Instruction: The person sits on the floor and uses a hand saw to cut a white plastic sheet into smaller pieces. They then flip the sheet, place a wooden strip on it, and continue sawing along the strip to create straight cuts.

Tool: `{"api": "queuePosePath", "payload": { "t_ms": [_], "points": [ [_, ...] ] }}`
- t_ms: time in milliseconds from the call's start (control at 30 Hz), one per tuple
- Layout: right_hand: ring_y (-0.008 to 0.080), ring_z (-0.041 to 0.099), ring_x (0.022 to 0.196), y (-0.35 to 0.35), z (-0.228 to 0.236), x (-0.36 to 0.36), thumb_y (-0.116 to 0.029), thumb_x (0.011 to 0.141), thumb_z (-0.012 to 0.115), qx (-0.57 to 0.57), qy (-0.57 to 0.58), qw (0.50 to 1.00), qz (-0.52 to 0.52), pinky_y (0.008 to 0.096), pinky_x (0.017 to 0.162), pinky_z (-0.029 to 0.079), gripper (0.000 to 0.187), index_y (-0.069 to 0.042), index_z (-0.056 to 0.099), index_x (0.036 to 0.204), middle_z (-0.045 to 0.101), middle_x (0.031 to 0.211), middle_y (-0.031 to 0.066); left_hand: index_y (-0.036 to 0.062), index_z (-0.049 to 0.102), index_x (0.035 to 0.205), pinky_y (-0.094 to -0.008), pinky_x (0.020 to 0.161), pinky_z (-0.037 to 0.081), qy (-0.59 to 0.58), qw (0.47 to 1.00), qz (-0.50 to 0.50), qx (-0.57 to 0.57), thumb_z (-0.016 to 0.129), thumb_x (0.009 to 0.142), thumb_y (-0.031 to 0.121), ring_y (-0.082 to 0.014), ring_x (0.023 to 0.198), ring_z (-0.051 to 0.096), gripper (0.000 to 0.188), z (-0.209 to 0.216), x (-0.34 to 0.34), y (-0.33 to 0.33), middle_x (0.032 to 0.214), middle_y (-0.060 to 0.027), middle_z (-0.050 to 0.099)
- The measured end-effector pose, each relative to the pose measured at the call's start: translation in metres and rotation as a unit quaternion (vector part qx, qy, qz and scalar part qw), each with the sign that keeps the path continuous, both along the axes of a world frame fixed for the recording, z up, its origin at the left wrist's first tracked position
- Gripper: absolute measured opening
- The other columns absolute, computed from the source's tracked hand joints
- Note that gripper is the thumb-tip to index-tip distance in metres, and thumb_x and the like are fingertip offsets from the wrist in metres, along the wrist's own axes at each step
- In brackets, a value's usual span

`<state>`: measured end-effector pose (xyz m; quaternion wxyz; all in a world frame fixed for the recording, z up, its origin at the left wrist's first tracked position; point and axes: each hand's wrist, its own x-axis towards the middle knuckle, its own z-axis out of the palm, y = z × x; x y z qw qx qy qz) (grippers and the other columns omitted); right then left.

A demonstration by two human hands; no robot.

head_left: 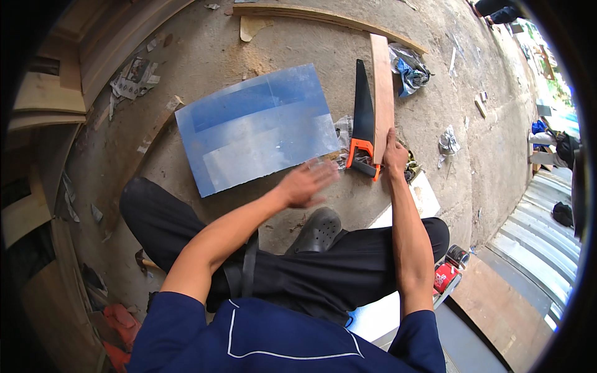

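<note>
My right hand (395, 155) grips the near end of a long, narrow reddish-brown wooden board (383, 93), its thumb along the right edge. Left of that board lies a handsaw (362, 112) with a dark blade and an orange and black handle, blade pointing away from me. My left hand (308, 183), a little blurred, is empty with its fingers stretched out. It is just off the near right corner of a blue, scuffed flat sheet (258, 127), left of the saw handle; whether it touches the sheet I cannot tell.
A long wood strip (329, 17) lies across the far side. Crumpled foil (410, 71) and torn paper (134, 78) litter the concrete floor. Wooden frames (56, 93) stand at left. Near my right knee are a red can (446, 276) and a white panel (426, 199). Another person (497, 11) is at far right.
</note>
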<state>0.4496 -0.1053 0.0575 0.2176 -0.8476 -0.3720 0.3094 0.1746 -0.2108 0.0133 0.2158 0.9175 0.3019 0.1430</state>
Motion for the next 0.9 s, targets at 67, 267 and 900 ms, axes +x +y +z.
{"api": "queuePosePath", "payload": {
  "t_ms": [67, 267, 900],
  "points": [
    [0.0214, 0.061, 0.062, -0.014, -0.005, 0.013, -0.069, 0.086, 0.051, 0.003, -0.021, 0.999, -0.032, 0.0364, 0.064, 0.046, 0.077, 0.005, 0.067, 0.069, 0.062, 0.062, 0.0146, 0.0027, 0.024, 0.148, -0.052, 0.117, 0.01, 0.037, 0.985, 0.165, -0.019, 0.052, 0.09, 0.053, -0.0387, 0.144, 0.015, 0.081, 0.002, -0.02, 0.028, 0.156, -0.0236, 0.015],
    [0.0228, 0.061, 0.063, -0.049, -0.034, 0.058, -0.071, 0.085, 0.05, -0.004, -0.091, 0.989, -0.113, 0.0375, 0.065, 0.047, 0.078, 0.002, 0.066, 0.066, 0.064, 0.063, 0.0129, 0.0017, 0.028, 0.147, -0.0507, 0.117, 0.007, 0.137, 0.92, 0.366, 0.022, 0.046, 0.091, 0.058, -0.0378, 0.146, 0.011, 0.082, -0.013, -0.089, 0.059, 0.156, -0.0233, 0.016],
    [0.0198, 0.054, 0.055, -0.093, -0.017, 0.058, -0.071, 0.084, 0.053, 0.053, -0.123, 0.978, -0.163, 0.0365, 0.058, 0.044, 0.077, 0.002, 0.062, 0.061, 0.058, 0.056, 0.0109, 0.0077, 0.024, 0.151, -0.0507, 0.117, 0.007, 0.179, 0.869, 0.46, -0.04, 0.05, 0.088, 0.06, -0.0292, 0.146, 0.014, 0.086, -0.01, -0.139, 0.087, 0.158, -0.0149, 0.017]
  ]
}}
